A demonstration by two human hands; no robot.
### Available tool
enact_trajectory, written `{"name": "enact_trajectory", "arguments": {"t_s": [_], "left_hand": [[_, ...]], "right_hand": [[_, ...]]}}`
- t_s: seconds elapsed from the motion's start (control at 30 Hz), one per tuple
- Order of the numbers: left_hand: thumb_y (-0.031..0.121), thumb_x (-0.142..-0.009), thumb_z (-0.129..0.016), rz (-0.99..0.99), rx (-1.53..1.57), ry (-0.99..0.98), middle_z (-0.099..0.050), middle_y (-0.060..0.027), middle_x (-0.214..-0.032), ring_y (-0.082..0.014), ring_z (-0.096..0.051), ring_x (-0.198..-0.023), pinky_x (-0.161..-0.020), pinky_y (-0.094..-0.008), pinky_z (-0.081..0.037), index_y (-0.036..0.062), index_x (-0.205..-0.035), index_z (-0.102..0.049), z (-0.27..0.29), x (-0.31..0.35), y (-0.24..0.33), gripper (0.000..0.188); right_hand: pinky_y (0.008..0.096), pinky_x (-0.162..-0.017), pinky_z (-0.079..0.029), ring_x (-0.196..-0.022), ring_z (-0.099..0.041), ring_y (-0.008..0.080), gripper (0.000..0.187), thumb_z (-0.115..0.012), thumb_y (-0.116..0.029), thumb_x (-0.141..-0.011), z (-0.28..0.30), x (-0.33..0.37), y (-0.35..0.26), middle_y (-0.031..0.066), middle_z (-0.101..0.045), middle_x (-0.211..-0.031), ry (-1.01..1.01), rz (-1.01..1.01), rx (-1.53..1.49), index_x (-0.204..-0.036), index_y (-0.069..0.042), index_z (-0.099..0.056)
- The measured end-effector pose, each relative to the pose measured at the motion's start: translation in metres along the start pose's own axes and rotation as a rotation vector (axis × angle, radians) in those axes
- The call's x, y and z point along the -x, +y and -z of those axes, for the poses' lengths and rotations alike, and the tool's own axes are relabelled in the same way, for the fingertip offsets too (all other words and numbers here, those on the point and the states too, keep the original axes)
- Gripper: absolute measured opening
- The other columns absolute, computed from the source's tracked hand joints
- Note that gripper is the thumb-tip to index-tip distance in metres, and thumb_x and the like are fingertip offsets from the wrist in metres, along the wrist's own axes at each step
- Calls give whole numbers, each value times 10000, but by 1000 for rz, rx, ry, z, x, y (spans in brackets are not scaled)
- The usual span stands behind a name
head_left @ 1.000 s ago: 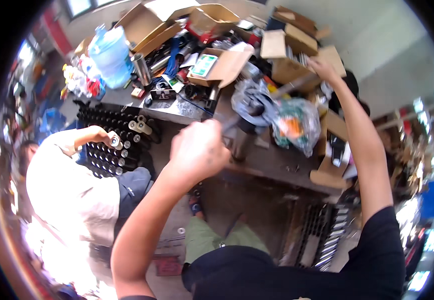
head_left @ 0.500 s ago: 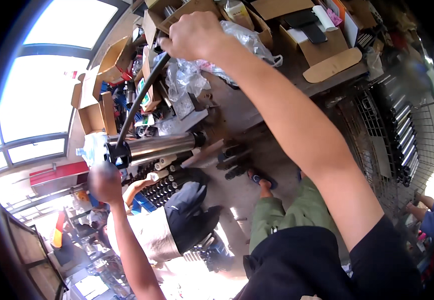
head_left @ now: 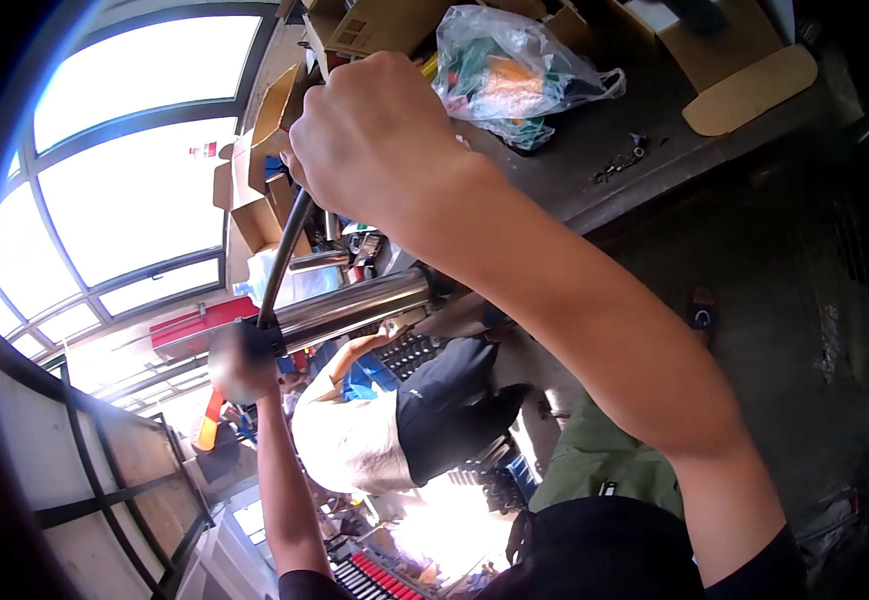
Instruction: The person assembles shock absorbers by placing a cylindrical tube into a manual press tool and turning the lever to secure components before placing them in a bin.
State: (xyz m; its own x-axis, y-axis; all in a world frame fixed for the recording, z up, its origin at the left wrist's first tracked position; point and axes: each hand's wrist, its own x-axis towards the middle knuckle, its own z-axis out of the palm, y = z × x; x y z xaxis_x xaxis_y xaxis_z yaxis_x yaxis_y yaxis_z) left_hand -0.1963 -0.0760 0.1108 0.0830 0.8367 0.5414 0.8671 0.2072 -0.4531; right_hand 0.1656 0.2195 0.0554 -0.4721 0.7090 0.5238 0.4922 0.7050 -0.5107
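My right hand [head_left: 375, 135] is closed round the upper end of a dark rod [head_left: 287, 255]. The rod slants down to the black end fitting [head_left: 273, 338] of a shiny metal cylinder [head_left: 360, 308]. Lying roughly level, the cylinder reaches right to a dark end partly behind my right forearm. My left hand [head_left: 245, 365] is at the fitting, beside the rod's lower end. A blur covers its fingers, so their grip does not show. How the rod joins the fitting is also hidden.
A clear plastic bag [head_left: 515, 80] and small metal parts [head_left: 623, 162] lie on the dark bench [head_left: 595, 215]. Cardboard boxes [head_left: 380, 25] stand behind. Below the cylinder, a co-worker in a light shirt [head_left: 360, 440] bends near black racked parts [head_left: 415, 345]. Windows line the left.
The view has shifted, with the cylinder and co-worker now farther right in it. My right hand appears lower and larger, still gripping the rod. My left hand stays at the fitting.
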Motion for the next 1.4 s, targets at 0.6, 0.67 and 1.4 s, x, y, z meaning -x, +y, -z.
{"name": "enact_trajectory", "arguments": {"t_s": [0.6,0.67,1.4], "left_hand": [[280,-875,-715,360,-36,63,-517,-109,-645,-338,-554,-570,-545,-439,-415,58,-713,-491,3,20,12,354],[298,-853,-699,368,-68,169,-532,-75,-659,-323,-545,-582,-544,-448,-401,76,-659,-505,-2,18,23,353],[196,-732,-714,230,257,445,-538,-30,-692,-223,-579,-683,-586,-371,-409,125,-674,-553,-20,12,-2,185]], "right_hand": [[381,-490,-504,-475,-600,218,466,-555,-453,-977,-14,13,-4,50,-598,-535,162,29,193,-689,-152,-763],[438,-599,-544,-670,-659,276,514,-512,-437,-987,-14,16,-4,65,-650,-602,275,106,208,-659,-121,-750],[524,-767,-528,-835,-645,452,471,-516,-408,-976,27,48,-41,256,-672,-856,244,-217,517,-822,-20,-735]]}}
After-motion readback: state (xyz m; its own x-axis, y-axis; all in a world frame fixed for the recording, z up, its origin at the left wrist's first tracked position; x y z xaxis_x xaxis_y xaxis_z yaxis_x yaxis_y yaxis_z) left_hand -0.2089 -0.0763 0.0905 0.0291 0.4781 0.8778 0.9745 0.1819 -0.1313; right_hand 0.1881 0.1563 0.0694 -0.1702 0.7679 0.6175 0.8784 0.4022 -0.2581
